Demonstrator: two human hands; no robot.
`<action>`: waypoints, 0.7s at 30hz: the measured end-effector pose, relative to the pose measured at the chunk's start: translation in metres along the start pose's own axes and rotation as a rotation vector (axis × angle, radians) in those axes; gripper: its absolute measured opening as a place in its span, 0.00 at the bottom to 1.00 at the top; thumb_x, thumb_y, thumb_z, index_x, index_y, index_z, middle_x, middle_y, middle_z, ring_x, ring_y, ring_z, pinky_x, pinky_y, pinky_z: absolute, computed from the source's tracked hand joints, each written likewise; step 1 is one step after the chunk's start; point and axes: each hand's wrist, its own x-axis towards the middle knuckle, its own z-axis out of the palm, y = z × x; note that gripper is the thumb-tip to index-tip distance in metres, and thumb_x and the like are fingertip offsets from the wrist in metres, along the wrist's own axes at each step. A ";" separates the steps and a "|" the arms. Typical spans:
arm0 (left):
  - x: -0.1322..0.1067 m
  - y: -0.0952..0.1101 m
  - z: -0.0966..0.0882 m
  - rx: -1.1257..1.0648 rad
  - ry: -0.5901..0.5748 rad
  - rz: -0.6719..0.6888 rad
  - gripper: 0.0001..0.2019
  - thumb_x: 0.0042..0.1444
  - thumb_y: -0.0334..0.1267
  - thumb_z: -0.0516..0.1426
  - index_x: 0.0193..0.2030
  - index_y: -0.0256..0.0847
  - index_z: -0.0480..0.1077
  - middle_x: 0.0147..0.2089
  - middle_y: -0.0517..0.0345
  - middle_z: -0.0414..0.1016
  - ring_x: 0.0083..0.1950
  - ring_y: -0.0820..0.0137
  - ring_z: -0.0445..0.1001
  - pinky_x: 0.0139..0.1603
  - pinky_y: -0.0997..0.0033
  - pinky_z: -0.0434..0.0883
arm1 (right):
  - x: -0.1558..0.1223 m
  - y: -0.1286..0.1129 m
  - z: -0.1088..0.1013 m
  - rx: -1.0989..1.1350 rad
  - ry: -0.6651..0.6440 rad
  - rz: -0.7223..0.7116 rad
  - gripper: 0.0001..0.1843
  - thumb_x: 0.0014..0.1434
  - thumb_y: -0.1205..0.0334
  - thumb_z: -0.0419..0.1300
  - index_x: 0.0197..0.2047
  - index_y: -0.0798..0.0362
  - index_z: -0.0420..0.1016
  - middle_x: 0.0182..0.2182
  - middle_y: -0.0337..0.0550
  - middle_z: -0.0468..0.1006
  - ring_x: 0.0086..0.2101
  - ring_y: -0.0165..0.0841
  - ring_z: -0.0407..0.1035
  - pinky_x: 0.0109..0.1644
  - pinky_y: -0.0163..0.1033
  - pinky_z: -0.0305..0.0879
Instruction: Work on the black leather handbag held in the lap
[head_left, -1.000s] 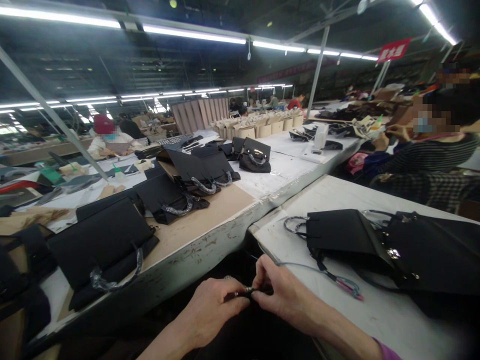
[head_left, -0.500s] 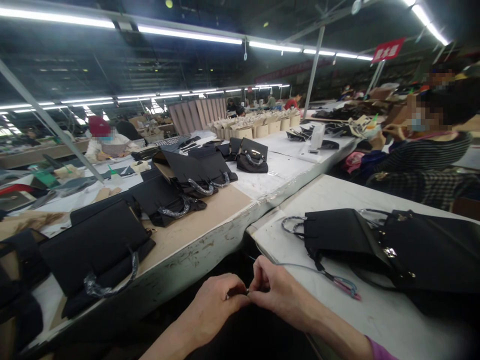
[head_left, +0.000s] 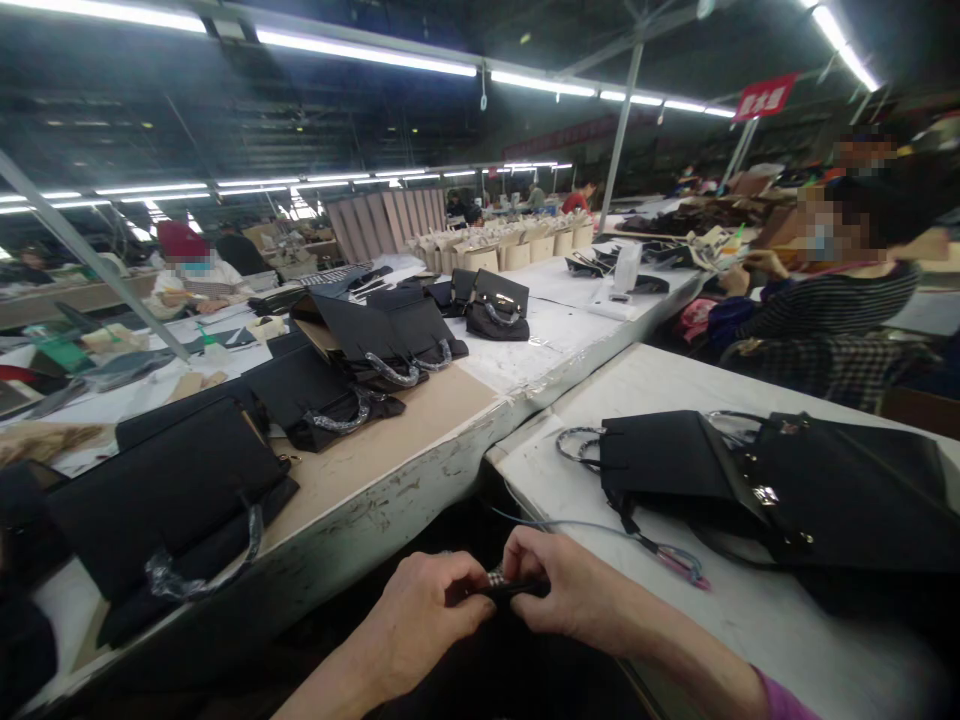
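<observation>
In front of my body, my left hand (head_left: 424,610) and my right hand (head_left: 574,585) are close together, both with fingers and thumb pinched. Between them runs a narrow black strip (head_left: 511,589), gripped at either end. A small pale, patterned bit shows just above it; what that is I cannot make out. Right of my hands, a black handbag (head_left: 667,455) with plastic-wrapped handles lies on the white table (head_left: 592,395). Another black handbag (head_left: 862,480) with shiny metal fittings lies beside it. A thin blue cable (head_left: 555,521) leads toward a pinkish-tipped item (head_left: 690,568) near these bags.
On the left bench stand several black bags, one close by (head_left: 172,490), with wrapped handles. Pale bag bodies (head_left: 517,245) line up farther back. A dark gap separates bench and table. A co-worker in a striped top (head_left: 832,300) sits at right; another in a red hat (head_left: 191,270) works at left.
My hands have drawn slightly apart, and the black strip between them now shows more. The view has shifted a little, moving the bags slightly leftward in the picture.
</observation>
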 end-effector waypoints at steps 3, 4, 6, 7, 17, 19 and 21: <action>0.002 0.005 -0.002 0.053 -0.022 0.033 0.08 0.59 0.37 0.57 0.36 0.43 0.78 0.33 0.63 0.79 0.35 0.70 0.74 0.38 0.75 0.67 | -0.002 -0.002 -0.006 -0.082 -0.041 0.010 0.11 0.50 0.70 0.59 0.37 0.52 0.77 0.26 0.32 0.75 0.27 0.28 0.66 0.30 0.30 0.57; 0.002 0.007 -0.002 0.075 -0.027 0.053 0.08 0.59 0.36 0.56 0.36 0.43 0.78 0.34 0.63 0.79 0.36 0.69 0.74 0.39 0.75 0.67 | -0.002 -0.003 -0.007 -0.098 -0.053 0.004 0.12 0.51 0.69 0.59 0.38 0.51 0.79 0.27 0.33 0.76 0.29 0.29 0.67 0.32 0.31 0.58; 0.004 0.008 -0.003 0.119 -0.037 0.101 0.09 0.61 0.35 0.55 0.36 0.44 0.78 0.34 0.63 0.79 0.37 0.69 0.75 0.41 0.75 0.67 | -0.004 -0.005 -0.009 -0.121 -0.075 -0.004 0.13 0.53 0.68 0.58 0.40 0.51 0.81 0.28 0.34 0.77 0.30 0.30 0.67 0.34 0.31 0.59; 0.005 0.008 -0.003 0.145 -0.042 0.121 0.09 0.61 0.35 0.55 0.36 0.44 0.77 0.35 0.63 0.79 0.37 0.69 0.75 0.41 0.75 0.67 | -0.004 -0.005 -0.010 -0.130 -0.081 -0.004 0.13 0.54 0.68 0.58 0.40 0.51 0.82 0.28 0.34 0.76 0.30 0.29 0.67 0.34 0.31 0.59; 0.019 0.001 0.007 0.462 -0.070 0.222 0.10 0.64 0.36 0.53 0.35 0.42 0.74 0.35 0.59 0.77 0.38 0.67 0.75 0.39 0.72 0.66 | -0.005 -0.011 -0.018 -0.210 -0.130 -0.058 0.14 0.58 0.66 0.56 0.43 0.52 0.81 0.32 0.39 0.80 0.33 0.33 0.72 0.39 0.33 0.65; 0.020 -0.003 0.006 0.429 -0.085 0.189 0.09 0.64 0.37 0.52 0.37 0.42 0.73 0.37 0.59 0.77 0.39 0.67 0.75 0.39 0.72 0.66 | -0.020 -0.024 -0.025 -0.221 -0.114 -0.013 0.21 0.57 0.62 0.60 0.55 0.50 0.76 0.42 0.42 0.82 0.40 0.38 0.75 0.44 0.36 0.68; 0.019 -0.008 0.004 0.347 -0.121 0.164 0.08 0.64 0.38 0.52 0.41 0.43 0.72 0.41 0.58 0.77 0.42 0.66 0.74 0.42 0.72 0.66 | -0.046 -0.033 -0.028 -0.208 -0.091 0.026 0.39 0.51 0.59 0.67 0.66 0.46 0.64 0.52 0.45 0.79 0.47 0.42 0.74 0.50 0.39 0.70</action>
